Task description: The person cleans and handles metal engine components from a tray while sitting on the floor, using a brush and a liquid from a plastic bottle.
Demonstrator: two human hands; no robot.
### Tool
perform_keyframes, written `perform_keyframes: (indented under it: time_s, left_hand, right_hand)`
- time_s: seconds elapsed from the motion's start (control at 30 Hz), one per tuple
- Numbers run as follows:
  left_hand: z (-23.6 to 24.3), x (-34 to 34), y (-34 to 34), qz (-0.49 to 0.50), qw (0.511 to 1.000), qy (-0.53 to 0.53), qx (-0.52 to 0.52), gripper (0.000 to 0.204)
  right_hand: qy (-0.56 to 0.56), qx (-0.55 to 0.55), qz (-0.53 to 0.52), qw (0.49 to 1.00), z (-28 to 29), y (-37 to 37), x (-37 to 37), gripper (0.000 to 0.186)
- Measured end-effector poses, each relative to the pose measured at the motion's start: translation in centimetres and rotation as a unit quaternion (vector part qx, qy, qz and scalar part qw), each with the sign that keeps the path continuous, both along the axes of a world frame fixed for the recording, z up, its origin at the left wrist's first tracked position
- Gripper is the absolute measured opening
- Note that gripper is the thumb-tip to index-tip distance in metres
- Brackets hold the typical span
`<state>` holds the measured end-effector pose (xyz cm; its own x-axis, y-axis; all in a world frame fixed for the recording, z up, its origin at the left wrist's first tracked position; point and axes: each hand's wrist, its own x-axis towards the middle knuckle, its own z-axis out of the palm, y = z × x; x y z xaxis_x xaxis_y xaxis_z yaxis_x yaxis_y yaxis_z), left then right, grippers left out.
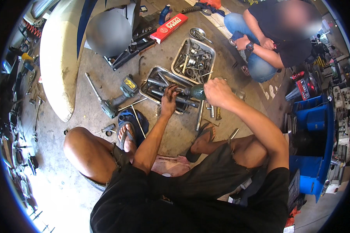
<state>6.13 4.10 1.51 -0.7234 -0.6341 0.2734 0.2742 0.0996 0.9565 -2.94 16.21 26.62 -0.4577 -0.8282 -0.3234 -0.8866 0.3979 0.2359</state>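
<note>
My right hand (217, 92) is wrapped round a dark green bottle-like thing (197, 92), lying sideways over the trays; most of it is hidden by the fist. My left hand (169, 100), its fingers blackened, is curled above a metal tray (146, 88); what its fingertips grip is too dark to make out. In that tray lie dark metal tubes (156, 82) and a black coil spring (181, 108). A second metal tray (212, 50), heaped with sockets, wrenches and small metal parts, stands just behind. A T-shaped metal wrench (200, 115) lies below my right hand.
A cordless impact wrench (122, 93) with a long extension lies left of the trays. Behind are a red and white box (169, 29), a small round bowl (197, 33) and a blue bottle (165, 14). A person (256, 39) squats at back right. A blue crate (307, 143) stands right.
</note>
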Motion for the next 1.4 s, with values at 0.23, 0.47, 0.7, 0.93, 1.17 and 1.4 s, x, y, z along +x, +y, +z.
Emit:
perform_keyframes:
  time_s: [0.23,0.47,0.7,0.93,1.17,1.4]
  left_hand:
    - [-3.2,0.1,-0.8,-0.026,0.959,0.055,0.276,0.022]
    - [-4.8,-2.1,-0.4,0.095,0.896,-0.055,0.431,0.044]
    - [-7.1,-7.0,-3.2,0.049,0.863,-0.167,0.474,0.02]
    - [-10.5,-7.0,-8.4,0.102,0.87,-0.229,0.426,0.037]
    - [-8.2,-5.6,-4.6,0.026,0.902,-0.058,0.427,0.032]
    - [-3.3,-4.8,-1.9,-0.029,0.854,-0.039,0.518,0.025]
  right_hand:
    - [0.002,0.009,0.003,1.0,-0.7,-1.3,0.0,0.017]
    - [-0.023,0.053,-0.015,0.998,-1.5,-3.2,-0.2,0.016]
    - [-0.008,0.061,-0.036,0.997,-3.2,-3.4,-2.7,0.017]
    - [-0.022,0.053,-0.024,0.998,-3.9,-7.5,-2.6,0.02]
    - [-0.002,0.036,0.008,0.999,-4.6,-7.1,-2.8,0.018]
    - [-0.012,0.049,-0.029,0.998,-3.9,-4.9,-3.4,0.019]
